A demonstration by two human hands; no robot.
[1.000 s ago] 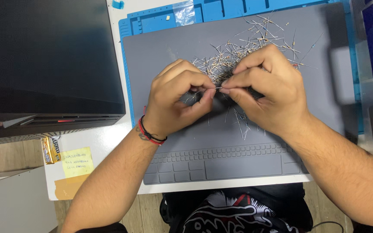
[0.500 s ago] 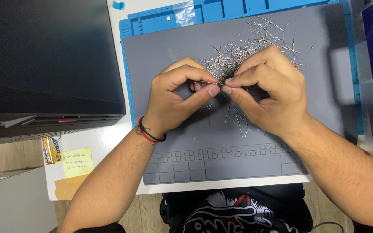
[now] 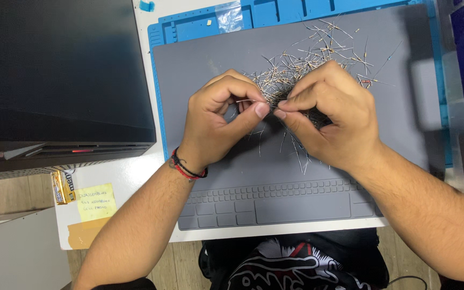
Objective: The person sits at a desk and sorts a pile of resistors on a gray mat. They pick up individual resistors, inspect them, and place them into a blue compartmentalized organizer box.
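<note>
Over grey silicone work mat (image 3: 216, 70): left hand (image 3: 218, 123) and right hand (image 3: 331, 118) pinch 1 thin wire-leaded component (image 3: 253, 102) (resistor, likely), which could bend or slip back into the tangled lead pile (image 3: 318, 59).

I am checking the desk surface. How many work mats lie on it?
2: a grey mat under the wire-leaded components, and a blue mat beneath it, showing along its top and left edges.

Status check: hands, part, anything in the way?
Left hand and right hand pinch one thin wire lead. Lead pile beneath on grey mat. Nothing blocking.
</note>
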